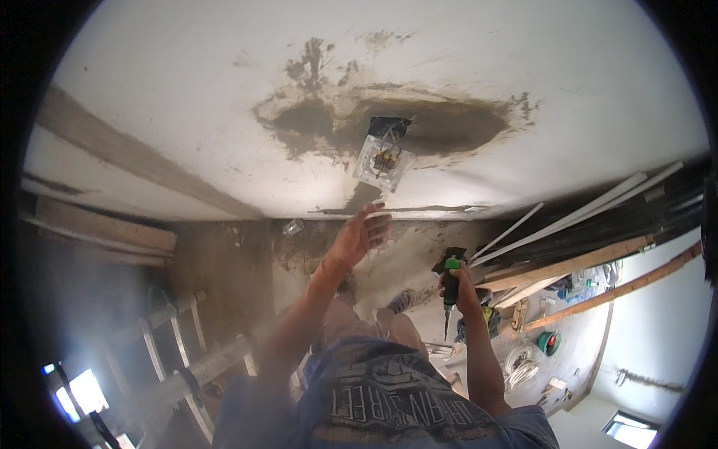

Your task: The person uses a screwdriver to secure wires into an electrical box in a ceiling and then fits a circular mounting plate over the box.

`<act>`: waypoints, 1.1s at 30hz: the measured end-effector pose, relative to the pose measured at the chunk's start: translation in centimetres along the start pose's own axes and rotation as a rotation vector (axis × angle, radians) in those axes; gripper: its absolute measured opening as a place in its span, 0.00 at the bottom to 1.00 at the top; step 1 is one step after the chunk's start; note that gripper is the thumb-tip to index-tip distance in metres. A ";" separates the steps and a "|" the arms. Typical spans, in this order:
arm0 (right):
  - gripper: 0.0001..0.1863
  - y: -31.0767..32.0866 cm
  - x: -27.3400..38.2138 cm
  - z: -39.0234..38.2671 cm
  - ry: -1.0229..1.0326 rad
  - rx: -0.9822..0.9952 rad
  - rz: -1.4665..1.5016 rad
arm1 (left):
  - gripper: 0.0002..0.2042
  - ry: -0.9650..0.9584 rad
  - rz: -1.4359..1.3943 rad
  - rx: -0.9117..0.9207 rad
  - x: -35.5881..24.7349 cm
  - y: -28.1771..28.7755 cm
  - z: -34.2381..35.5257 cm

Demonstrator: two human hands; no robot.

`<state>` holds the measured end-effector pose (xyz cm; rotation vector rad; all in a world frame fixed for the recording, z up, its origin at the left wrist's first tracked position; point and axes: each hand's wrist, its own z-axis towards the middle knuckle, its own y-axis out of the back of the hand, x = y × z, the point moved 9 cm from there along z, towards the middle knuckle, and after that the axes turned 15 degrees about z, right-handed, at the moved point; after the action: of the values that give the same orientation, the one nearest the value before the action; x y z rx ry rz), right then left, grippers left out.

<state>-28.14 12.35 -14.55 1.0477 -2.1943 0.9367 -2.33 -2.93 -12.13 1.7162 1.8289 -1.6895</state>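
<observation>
A white socket plate (pixel 381 166), its back with wires and terminals facing out, hangs tilted on cables from a dark wall box (pixel 390 126). Fresh grey plaster (pixel 456 126) surrounds the box. Just below the socket plate my left hand (pixel 365 238) is raised with its fingers apart and nothing in them, not touching the plate. Lower on the right, my right hand (pixel 465 288) grips a screwdriver (pixel 450 286) by its green and black handle. Its shaft points down toward me.
A white ladder (pixel 179 348) stands at lower left. White strips (pixel 561 217) and wooden planks (pixel 576 262) lean on the right. Behind them on the floor are a coil of cable (pixel 521 367) and a green bucket (pixel 549 343). A small clear plastic piece (pixel 293 227) lies by the wall.
</observation>
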 end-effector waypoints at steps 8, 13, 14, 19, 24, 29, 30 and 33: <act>0.13 -13.4 5.9 -2.8 0.375 0.014 -0.142 | 0.26 -0.121 -0.482 0.390 -8.0 -5.4 5.5; 0.10 -23.6 14.6 -5.4 0.763 0.115 -0.485 | 0.27 -0.040 -0.947 0.593 -8.1 -9.1 6.6; 0.10 -25.7 16.1 -6.0 0.861 0.127 -0.593 | 0.26 -0.035 -1.058 0.657 -8.0 -8.9 7.1; 0.19 -31.1 20.3 -4.4 0.873 0.185 -0.908 | 0.20 -0.274 -1.183 0.795 -8.9 -9.0 10.1; 0.29 -34.2 20.3 -2.4 0.755 0.155 -1.157 | 0.20 -0.409 -1.110 0.705 -9.6 -8.4 10.9; 0.31 -35.5 19.9 -3.7 0.778 0.127 -1.292 | 0.22 -0.387 -0.478 0.444 -10.8 -6.6 7.8; 0.30 -34.7 19.7 -3.3 0.842 0.126 -1.234 | 0.21 -0.366 -0.369 0.400 -10.8 -6.1 8.1; 0.26 -29.5 19.9 -0.6 0.696 0.168 -1.014 | 0.20 -0.258 0.016 0.165 -12.2 -6.6 7.8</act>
<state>-15.22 -9.59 10.26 1.4034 -0.8355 0.7985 -7.37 -14.50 -2.45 1.4777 1.5981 -1.9974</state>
